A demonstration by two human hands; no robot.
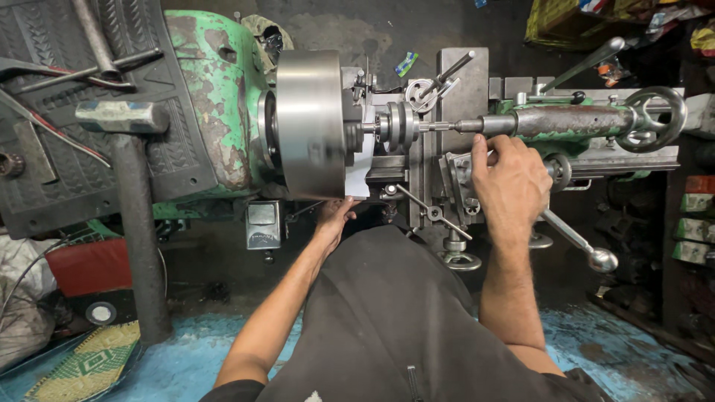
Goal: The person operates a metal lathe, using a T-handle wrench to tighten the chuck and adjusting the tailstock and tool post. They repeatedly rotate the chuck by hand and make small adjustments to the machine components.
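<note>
While seen from above, at a worn green lathe (216, 97):

Left hand (333, 217): reaching up under the front of the big steel chuck (310, 123), fingers bent and partly hidden behind a white sheet (359, 175) just below the chuck; cannot tell whether anything is held.

Right hand (510, 179): laid palm down on the grey slide block (460, 177) in front of the tailstock (573, 119), fingers curled over its top edge, closed loosely on the metal there.

Chuck: round, bright, smeared in the picture; mounted on the green headstock, left of centre.

Workpiece (398, 123): small ringed steel part held at the chuck's right face, in line with a thin rod (447, 126) running from the tailstock.

Tailstock: rusty barrel in a green body, right of the workpiece, with a spoked handwheel (655, 119) at its far right end.

Levers: one ball-ended handle (581, 242) slanting down to the right just below the right hand; another long handle (585, 63) pointing up to the right above the tailstock.

Hammer (126, 171): heavy, head resting on a black rubber mat (171, 149) at left, shaft pointing down toward the floor.

Floor (186, 365): blue, patchy; woven green mat (89, 365) at lower left.

Clothing (387, 320): dark, filling the lower middle between both forearms.
</note>
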